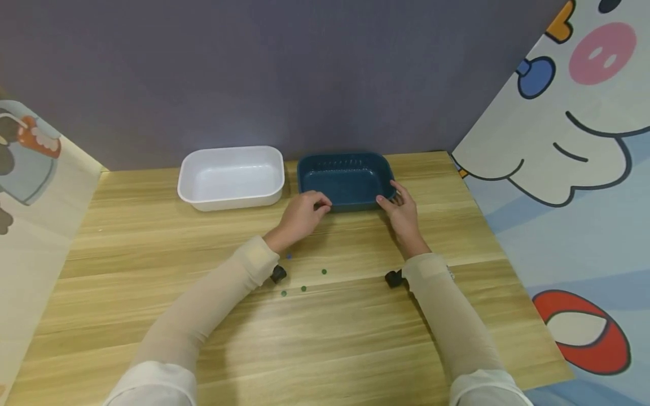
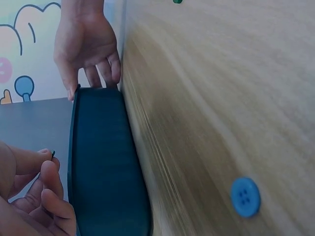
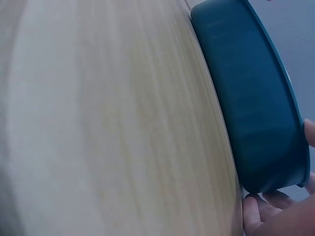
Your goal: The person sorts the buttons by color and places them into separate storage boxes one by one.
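At the near-left corner of a dark teal basket (image 1: 349, 183), my left hand (image 1: 303, 216) is held over the rim. Its thumb and forefinger pinch a small green button (image 2: 53, 155), seen edge-on in the left wrist view. My right hand (image 1: 403, 217) holds the basket's near-right corner, thumb at the rim and the other fingers along the outer end wall. A blue four-hole button (image 2: 245, 196) lies on the wooden table behind the left hand. Several green buttons (image 1: 303, 288) are scattered nearer to me.
Left of the teal basket stands a white rectangular tub (image 1: 231, 179), its rim close to the basket. A grey panel (image 1: 284, 73) rises along the table's back edge. Cartoon-printed panels (image 1: 574, 169) border the sides. Black wrist-camera mounts (image 1: 393, 278) stick out from the sleeves.
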{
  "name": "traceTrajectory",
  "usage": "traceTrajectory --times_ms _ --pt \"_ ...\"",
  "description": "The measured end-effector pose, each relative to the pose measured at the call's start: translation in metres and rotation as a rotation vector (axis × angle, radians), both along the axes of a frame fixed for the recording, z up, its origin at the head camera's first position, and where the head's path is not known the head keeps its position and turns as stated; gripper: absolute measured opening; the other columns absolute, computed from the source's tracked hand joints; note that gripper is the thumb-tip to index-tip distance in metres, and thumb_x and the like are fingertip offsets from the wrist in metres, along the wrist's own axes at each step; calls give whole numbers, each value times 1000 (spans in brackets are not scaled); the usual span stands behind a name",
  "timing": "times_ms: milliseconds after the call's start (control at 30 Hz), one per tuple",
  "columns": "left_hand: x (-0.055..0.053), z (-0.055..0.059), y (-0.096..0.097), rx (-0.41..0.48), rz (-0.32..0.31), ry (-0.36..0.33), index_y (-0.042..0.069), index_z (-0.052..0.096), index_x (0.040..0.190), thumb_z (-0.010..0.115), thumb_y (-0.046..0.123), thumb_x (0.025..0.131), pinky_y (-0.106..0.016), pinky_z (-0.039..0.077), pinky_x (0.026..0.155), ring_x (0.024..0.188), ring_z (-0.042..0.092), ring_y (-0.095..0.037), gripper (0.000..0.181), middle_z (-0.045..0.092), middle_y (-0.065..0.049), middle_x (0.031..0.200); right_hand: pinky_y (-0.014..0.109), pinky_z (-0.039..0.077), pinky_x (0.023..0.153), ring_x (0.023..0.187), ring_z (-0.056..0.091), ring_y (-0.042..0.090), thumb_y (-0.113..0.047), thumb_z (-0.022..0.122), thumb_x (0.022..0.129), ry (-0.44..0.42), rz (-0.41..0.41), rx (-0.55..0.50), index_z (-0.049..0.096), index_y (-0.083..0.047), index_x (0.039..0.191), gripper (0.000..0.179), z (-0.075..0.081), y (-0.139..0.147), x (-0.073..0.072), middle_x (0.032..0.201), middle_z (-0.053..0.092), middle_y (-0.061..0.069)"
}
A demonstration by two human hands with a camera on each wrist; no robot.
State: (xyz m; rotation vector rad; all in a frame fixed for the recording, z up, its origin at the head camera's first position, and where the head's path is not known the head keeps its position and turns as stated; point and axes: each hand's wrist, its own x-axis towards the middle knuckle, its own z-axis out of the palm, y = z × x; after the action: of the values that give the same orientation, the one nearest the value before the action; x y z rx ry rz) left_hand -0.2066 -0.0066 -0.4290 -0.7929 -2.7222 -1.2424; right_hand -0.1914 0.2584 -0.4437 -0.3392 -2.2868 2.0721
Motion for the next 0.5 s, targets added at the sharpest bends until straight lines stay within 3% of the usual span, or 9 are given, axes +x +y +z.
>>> traceTrajectory --times_ms 500 --pt "-8 0 -2 9 26 -25 1 75 104 71 9 95 -34 54 70 81 66 -19 12 72 -8 101 40 35 116 148 28 31 -11 70 96 -3 -10 -22 37 -10 156 68 0 -1 -1 165 23 14"
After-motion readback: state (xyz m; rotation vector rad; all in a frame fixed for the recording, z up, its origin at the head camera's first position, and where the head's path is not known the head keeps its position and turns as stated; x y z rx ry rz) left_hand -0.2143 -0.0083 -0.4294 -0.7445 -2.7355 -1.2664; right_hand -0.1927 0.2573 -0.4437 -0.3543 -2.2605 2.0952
